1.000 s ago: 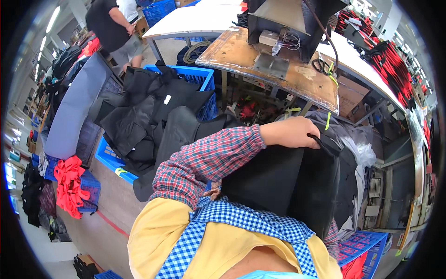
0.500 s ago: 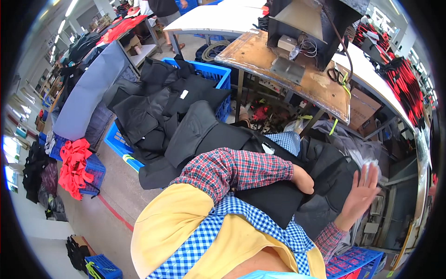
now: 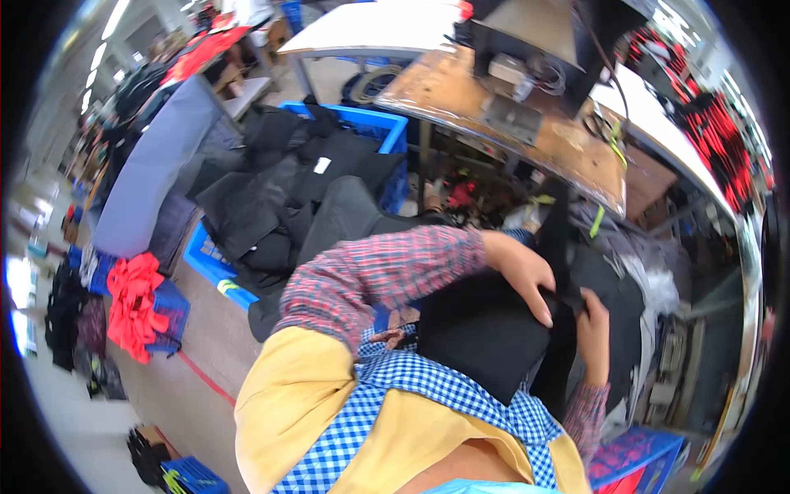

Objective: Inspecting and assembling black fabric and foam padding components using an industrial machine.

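Note:
A black fabric piece (image 3: 477, 329) lies across my lap over the blue checked apron (image 3: 444, 375). My left hand (image 3: 523, 270) is closed on the fabric's right part, thumb and fingers pointing down to the right. Close beside it, my right hand (image 3: 592, 333) grips the same dark cloth, its fingers curled over the edge. A narrow black flap of cloth stands up just beyond the two hands. More dark pieces (image 3: 613, 292) are heaped to the right of my right hand. Motion blur hides how the fingertips meet the cloth.
A blue crate (image 3: 387, 123) piled with black pieces (image 3: 271, 189) stands ahead left. Beyond my hands is a wooden worktable (image 3: 428, 82) with a dark machine. Red cloth (image 3: 136, 305) fills a smaller blue basket at far left. Another blue basket (image 3: 634, 457) sits at lower right.
My right hand has come down and left from a raised, spread pose and closed on black fabric. My left hand has shifted up slightly, and a dark flap now stands up near the hands.

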Tool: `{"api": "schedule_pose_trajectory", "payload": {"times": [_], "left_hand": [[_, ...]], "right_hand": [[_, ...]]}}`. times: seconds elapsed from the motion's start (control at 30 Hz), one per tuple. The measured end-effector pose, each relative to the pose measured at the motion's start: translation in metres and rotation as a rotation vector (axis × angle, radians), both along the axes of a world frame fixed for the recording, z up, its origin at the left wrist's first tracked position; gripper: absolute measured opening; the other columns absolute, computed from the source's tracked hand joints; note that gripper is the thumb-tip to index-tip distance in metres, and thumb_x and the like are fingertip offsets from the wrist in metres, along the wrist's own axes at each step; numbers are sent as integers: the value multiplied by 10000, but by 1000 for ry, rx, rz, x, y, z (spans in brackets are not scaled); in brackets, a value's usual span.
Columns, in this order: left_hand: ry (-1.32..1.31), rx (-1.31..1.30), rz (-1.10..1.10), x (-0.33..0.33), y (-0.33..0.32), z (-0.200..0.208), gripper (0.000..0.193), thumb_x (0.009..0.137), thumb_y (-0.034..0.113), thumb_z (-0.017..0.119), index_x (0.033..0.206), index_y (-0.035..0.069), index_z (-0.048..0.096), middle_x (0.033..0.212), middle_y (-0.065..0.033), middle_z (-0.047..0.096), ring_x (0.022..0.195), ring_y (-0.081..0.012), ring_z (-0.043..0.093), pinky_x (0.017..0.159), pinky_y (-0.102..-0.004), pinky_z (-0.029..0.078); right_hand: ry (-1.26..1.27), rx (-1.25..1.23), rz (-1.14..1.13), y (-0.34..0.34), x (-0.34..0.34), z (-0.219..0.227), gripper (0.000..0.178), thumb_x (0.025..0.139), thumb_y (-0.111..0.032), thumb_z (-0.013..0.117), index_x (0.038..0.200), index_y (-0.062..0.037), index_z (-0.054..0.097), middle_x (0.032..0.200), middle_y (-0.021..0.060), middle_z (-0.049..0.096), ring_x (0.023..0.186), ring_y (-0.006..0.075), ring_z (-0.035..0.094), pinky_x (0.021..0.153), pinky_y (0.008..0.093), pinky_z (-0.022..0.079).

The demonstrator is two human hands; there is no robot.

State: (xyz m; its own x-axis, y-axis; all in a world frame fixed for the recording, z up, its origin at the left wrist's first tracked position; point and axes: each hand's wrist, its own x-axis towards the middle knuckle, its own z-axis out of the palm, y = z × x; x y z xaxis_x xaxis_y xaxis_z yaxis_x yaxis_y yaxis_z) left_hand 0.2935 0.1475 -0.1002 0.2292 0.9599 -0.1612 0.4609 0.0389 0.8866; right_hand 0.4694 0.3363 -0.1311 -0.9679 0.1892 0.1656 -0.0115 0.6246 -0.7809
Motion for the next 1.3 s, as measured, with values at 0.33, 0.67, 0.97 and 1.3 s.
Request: {"api": "schedule_pose_trajectory", "payload": {"times": [0.33, 0.67, 0.97, 1.3], "left_hand": [[439, 78, 501, -77, -73, 81, 623, 716, 488, 767, 985, -62, 650, 930, -214, 656, 901, -346, 629, 803, -377, 483], [173, -306, 561, -194, -83, 99, 474, 754, 317, 810, 1090, 11, 676, 917, -37, 702, 809, -125, 659, 746, -237, 519], [126, -458, 655, -265, -63, 80, 616, 739, 354, 829, 1188, -11, 617, 1000, -91, 692, 851, -167, 673, 772, -274, 550], [55, -455, 727, -291, -65, 75, 511, 788, 277, 807, 1169, -8, 622, 984, -84, 702, 828, -154, 686, 743, -254, 564]], "right_hand": [[-172, 257, 282, 11, -125, 120, 252, 878, -203, 678, 971, 24, 616, 817, 112, 593, 741, 160, 537, 684, 308, 447], [140, 668, 425, 2, -237, 104, 348, 999, -334, 477, 1053, -48, 668, 868, 159, 653, 818, 347, 611, 758, 427, 471], [16, 774, 451, 20, -320, 92, 433, 1018, -366, 412, 1006, 0, 645, 922, 206, 649, 872, 381, 610, 794, 426, 483], [40, 804, 616, 25, -364, 96, 377, 1023, -268, 381, 1138, -2, 622, 1051, 169, 657, 1025, 354, 591, 928, 401, 462]]}}
